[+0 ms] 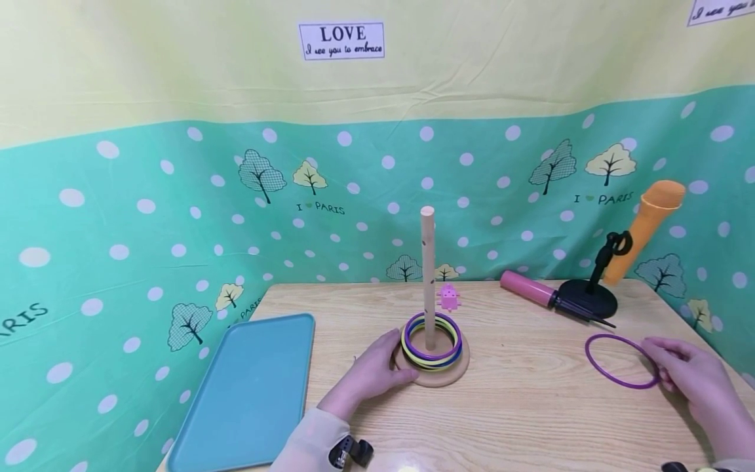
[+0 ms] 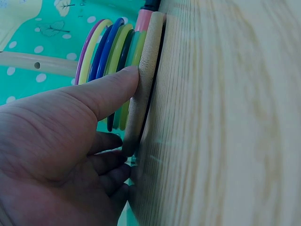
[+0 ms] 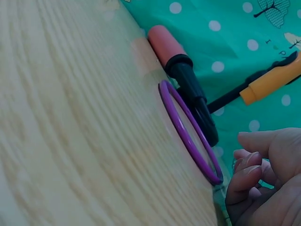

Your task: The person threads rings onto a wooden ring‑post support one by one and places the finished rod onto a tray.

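A wooden ring-toss stand (image 1: pixel 428 282) has a tall upright post on a round base (image 1: pixel 439 378). Several coloured rings (image 1: pixel 432 357) are stacked around its post, a purple one on top. My left hand (image 1: pixel 377 370) grips the left edge of the base, thumb (image 2: pixel 113 89) at its top face and fingers at its rim. To the right, a loose purple ring (image 1: pixel 613 380) lies on the table. My right hand (image 1: pixel 696 377) is beside its right edge, fingers loosely bent. In the right wrist view a small gap shows between the fingertips (image 3: pixel 249 172) and the ring.
A blue tray (image 1: pixel 253 393) lies at the table's left. Behind the stand is a small pink toy (image 1: pixel 449 297). A pink and black hand pump (image 1: pixel 531 288) lies at the back right, beside an orange toy microphone (image 1: pixel 643 229) on a black stand. Patterned cloth hangs behind the table.
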Available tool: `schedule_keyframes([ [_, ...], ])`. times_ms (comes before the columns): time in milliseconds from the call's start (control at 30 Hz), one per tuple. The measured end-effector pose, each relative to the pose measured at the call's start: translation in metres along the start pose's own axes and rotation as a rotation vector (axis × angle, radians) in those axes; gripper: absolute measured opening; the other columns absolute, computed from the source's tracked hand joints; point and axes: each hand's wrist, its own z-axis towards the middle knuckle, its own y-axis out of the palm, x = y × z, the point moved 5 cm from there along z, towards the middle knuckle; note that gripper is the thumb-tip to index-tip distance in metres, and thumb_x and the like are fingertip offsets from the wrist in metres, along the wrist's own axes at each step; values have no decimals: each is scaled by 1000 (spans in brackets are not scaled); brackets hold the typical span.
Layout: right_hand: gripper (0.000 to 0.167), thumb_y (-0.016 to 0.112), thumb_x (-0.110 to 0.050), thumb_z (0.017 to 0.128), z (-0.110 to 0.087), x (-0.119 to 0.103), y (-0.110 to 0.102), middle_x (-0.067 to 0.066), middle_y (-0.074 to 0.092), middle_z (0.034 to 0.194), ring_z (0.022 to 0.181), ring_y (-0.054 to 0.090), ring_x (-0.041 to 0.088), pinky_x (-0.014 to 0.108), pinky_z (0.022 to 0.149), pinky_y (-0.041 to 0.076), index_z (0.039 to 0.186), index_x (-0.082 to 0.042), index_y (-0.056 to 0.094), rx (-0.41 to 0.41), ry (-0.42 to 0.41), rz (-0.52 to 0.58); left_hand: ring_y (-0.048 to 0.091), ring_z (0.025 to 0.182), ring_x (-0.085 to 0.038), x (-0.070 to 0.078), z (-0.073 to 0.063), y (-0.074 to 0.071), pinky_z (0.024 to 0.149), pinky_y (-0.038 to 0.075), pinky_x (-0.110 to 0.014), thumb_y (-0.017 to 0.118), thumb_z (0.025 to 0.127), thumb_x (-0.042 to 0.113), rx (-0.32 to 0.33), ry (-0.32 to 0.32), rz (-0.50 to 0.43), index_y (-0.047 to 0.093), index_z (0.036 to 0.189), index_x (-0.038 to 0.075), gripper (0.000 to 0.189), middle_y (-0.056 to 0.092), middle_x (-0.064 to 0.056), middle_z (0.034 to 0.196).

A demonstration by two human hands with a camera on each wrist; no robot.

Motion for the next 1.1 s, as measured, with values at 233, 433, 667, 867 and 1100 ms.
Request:
schedule_keyframes([
  [233,65,59,-36,115,0,4,0,-3,61,84,67,57,16,28,57,54,149,18,49,6,18,-33,42,157,-42,1,0,-1,130,35,-57,90,95,36,3,5,2,41,168,-1,95,43,-26,170],
  [433,68,57,-36,115,2,7,1,-2,60,83,66,56,16,28,55,53,155,17,44,4,10,-53,42,157,-42,1,0,-1,130,34,-57,90,95,36,0,3,4,41,168,-1,95,43,-27,170],
  [667,72,56,-39,115,6,13,3,0,61,85,61,57,19,29,53,52,159,15,40,7,8,-119,43,157,-43,0,0,-1,130,35,-57,89,95,34,4,19,11,42,167,-2,93,43,-27,169],
  [867,71,57,-39,115,6,12,4,3,61,87,61,57,22,32,52,50,157,15,42,-10,-2,-164,43,157,-43,-1,1,0,130,35,-57,89,96,34,0,23,11,41,167,-2,93,43,-27,169],
  [1100,66,60,-35,114,4,10,7,4,62,84,64,56,24,32,53,49,153,16,46,-32,14,-214,43,156,-44,-1,1,0,130,35,-57,89,95,34,2,26,14,41,166,-4,94,43,-29,169],
])
